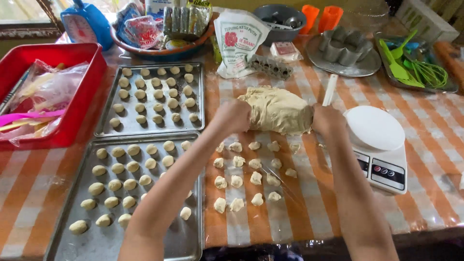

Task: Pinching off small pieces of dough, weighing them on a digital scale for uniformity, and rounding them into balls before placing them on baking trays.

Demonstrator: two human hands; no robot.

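Note:
A large lump of pale dough [278, 109] lies on the orange-and-white checked tablecloth. My left hand [234, 116] presses against its left side. My right hand [326, 119] is at its right side and grips a white plastic scraper [330, 89] that sticks up behind it. Several small rough dough pieces [251, 176] lie on the cloth just in front of the lump. Two metal baking trays, one near [191, 232] and one far [199, 99], hold several rolled dough balls each, to the left of my arms.
A white digital kitchen scale [377, 145] stands right of my right hand. A red bin [82, 92] with plastic bags sits far left. At the back are a flour bag [239, 41], a bowl of packets [159, 50], metal moulds [344, 46] and green utensils [411, 67].

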